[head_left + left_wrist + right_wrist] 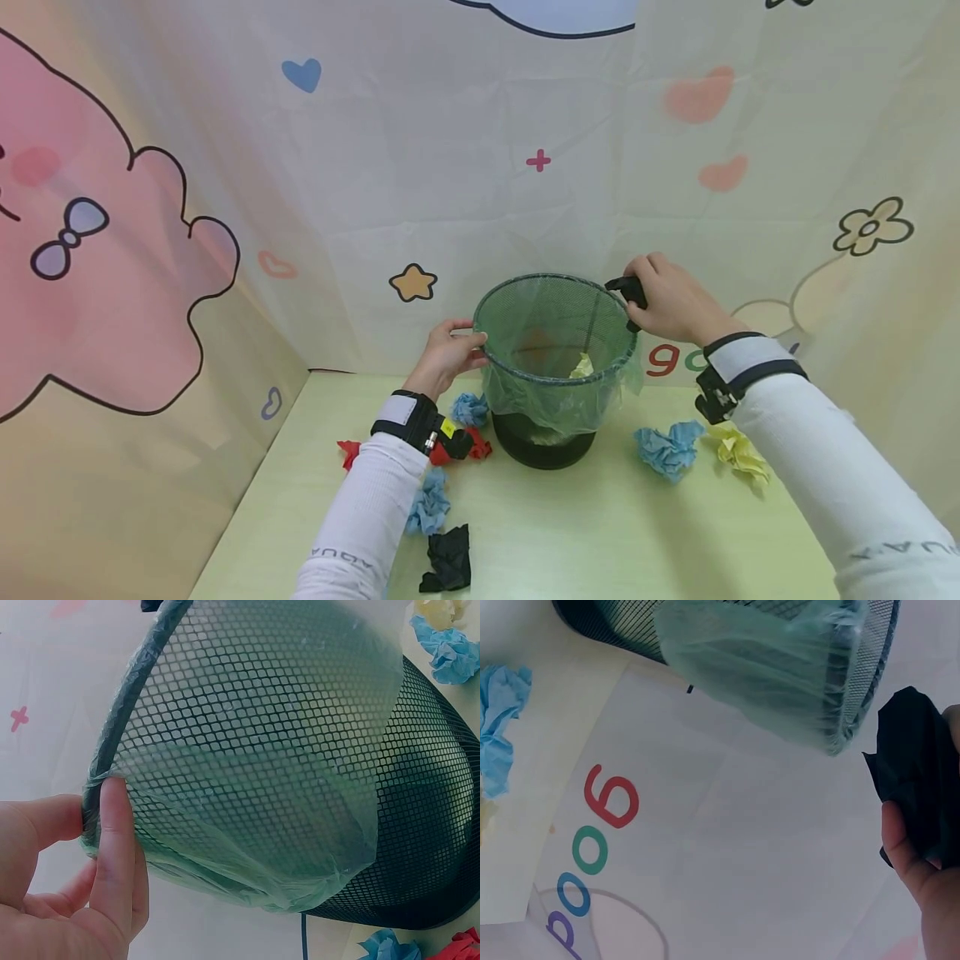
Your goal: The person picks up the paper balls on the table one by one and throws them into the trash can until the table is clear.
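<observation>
A black mesh wastebasket (543, 450) stands upright on the table, with a thin green bag (551, 400) lining it and folded over its rim. My left hand (452, 354) pinches the rim at its left side; in the left wrist view the thumb and fingers (116, 847) lie on either side of the bag-covered edge. A crumpled piece of black paper (911, 772) is gripped in my right hand (671, 300), beside the rim's right side. Inside the basket, a crumpled yellow paper (582, 367) shows through the opening.
Left of the basket lie blue paper balls (429, 504), red paper pieces (478, 443) and a crumpled black paper (448, 560). On the right are another blue paper ball (670, 450) and a yellow one (741, 454). A printed curtain (465, 192) hangs close behind the basket.
</observation>
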A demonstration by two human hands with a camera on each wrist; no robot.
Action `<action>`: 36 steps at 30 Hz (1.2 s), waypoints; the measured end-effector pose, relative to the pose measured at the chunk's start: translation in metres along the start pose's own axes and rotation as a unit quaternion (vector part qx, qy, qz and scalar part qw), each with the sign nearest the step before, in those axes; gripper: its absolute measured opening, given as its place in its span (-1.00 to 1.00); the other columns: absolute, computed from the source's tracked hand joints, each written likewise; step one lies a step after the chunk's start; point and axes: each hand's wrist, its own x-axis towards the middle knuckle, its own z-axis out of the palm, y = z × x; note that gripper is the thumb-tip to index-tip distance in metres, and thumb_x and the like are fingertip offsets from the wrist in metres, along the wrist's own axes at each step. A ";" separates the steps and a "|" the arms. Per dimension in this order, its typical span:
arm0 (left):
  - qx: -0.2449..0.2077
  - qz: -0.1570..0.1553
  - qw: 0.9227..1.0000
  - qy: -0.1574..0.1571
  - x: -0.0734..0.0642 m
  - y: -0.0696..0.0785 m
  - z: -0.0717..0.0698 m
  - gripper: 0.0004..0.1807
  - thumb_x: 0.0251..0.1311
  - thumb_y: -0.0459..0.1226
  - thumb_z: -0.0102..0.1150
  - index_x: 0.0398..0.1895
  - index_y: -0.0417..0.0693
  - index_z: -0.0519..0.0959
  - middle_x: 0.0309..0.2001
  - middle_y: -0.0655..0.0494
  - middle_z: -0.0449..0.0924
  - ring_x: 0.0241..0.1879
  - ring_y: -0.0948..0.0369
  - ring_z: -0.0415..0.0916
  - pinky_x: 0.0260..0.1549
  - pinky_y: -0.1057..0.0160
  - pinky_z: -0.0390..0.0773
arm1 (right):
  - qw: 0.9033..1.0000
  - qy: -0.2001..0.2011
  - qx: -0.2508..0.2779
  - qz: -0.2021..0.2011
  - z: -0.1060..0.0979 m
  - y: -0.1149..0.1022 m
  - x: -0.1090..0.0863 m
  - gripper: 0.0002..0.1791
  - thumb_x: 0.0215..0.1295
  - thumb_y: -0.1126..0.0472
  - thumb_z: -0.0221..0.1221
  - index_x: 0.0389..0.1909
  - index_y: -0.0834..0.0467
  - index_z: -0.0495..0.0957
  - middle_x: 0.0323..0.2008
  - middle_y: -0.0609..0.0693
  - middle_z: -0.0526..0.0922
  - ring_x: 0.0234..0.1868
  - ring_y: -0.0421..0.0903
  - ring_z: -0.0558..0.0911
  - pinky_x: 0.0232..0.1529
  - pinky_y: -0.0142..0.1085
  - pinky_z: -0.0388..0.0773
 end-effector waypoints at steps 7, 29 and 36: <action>0.000 0.000 1.000 -0.001 0.001 0.000 0.000 -0.56 0.22 -0.33 0.11 0.16 -0.12 0.28 -0.24 -0.06 0.45 -0.45 0.20 0.52 -0.39 0.34 0.62 | 1.000 -0.009 0.005 -0.016 0.000 -0.010 0.010 -0.63 0.15 0.25 0.11 -0.04 0.30 0.33 -0.15 0.25 0.38 -0.33 0.08 0.40 -0.31 -0.09 0.42; -0.005 -0.005 1.000 -0.005 0.000 0.001 0.000 -0.57 0.21 -0.32 0.12 0.13 -0.08 0.30 -0.27 -0.04 0.47 -0.51 0.21 0.51 -0.41 0.35 0.61 | 0.995 -0.028 0.031 -0.089 0.016 -0.050 0.035 -0.62 0.17 0.26 0.07 0.01 0.30 0.33 -0.13 0.24 0.40 -0.31 0.07 0.43 -0.28 -0.10 0.44; -0.008 -0.004 1.000 -0.007 0.001 0.000 -0.001 -0.57 0.22 -0.33 0.11 0.15 -0.09 0.30 -0.21 -0.08 0.47 -0.49 0.21 0.51 -0.41 0.35 0.61 | 0.993 -0.055 0.046 -0.098 0.021 -0.058 0.038 -0.62 0.19 0.24 0.08 0.03 0.26 0.33 -0.12 0.21 0.39 -0.26 0.04 0.42 -0.22 -0.12 0.47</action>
